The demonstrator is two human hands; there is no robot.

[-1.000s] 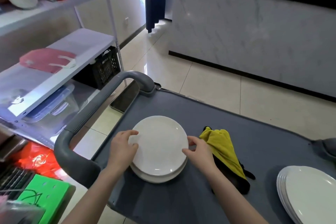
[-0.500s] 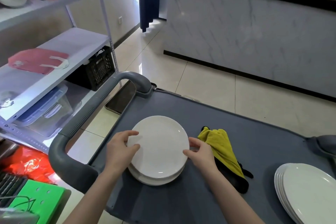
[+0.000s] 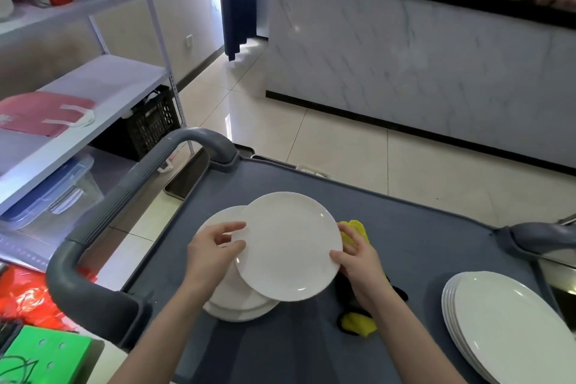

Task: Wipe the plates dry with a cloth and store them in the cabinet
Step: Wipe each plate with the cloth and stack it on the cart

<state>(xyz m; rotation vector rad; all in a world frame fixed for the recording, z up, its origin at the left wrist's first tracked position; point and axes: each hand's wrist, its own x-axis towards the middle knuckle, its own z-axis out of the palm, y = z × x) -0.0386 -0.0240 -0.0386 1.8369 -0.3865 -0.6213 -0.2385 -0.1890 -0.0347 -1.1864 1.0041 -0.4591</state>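
I find left hand and right hand pinching the plate at opposite rims, held off the stack, presumably for wiping; cloth just beyond right hand.

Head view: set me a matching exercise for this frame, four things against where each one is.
Things:
1. lifted plate
2. yellow cloth
3. stack of large plates
4. black crate

Places:
a. under the white shelf, at the left
b. gripped at its rim by the left hand and the right hand
c. at the near right corner of the cart
d. on the cart, partly hidden behind the right hand

Pairs: 1-b, 2-d, 3-c, 4-a
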